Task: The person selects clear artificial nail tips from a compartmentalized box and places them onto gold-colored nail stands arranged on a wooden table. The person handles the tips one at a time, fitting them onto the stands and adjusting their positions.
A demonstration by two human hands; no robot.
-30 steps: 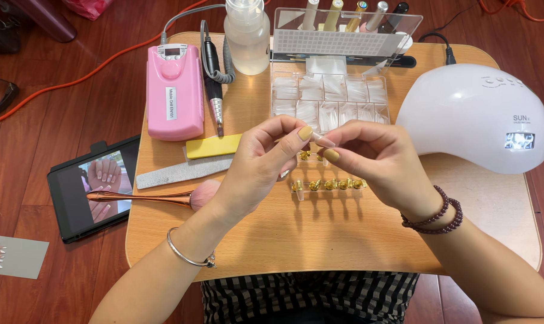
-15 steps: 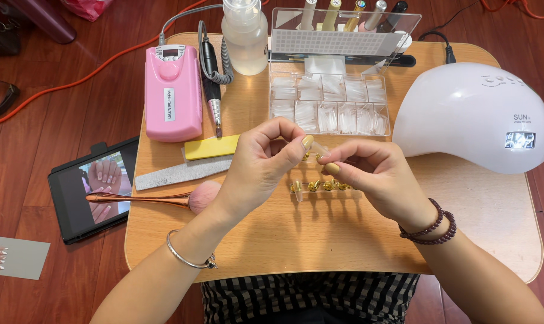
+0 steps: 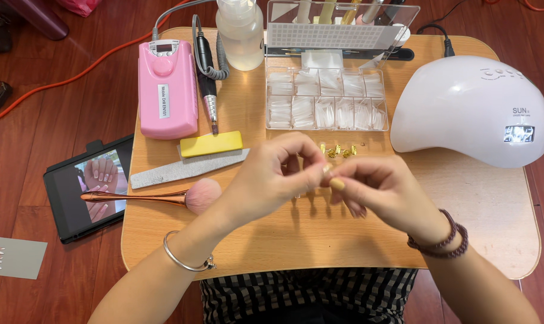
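Far left, a tablet lies on the floor beside the wooden table. On the table sit a pink drill box, a yellow buffer block, a grey nail file and a pink brush. The left hand hovers at the table's middle, fingers curled, thumb and forefinger pinching a small yellowish nail tip. Touching it, the right hand meets that tip too, fingers bent inward. Just behind them lies a row of gold nail tips, then the clear tip box. Far right sits the white curing lamp
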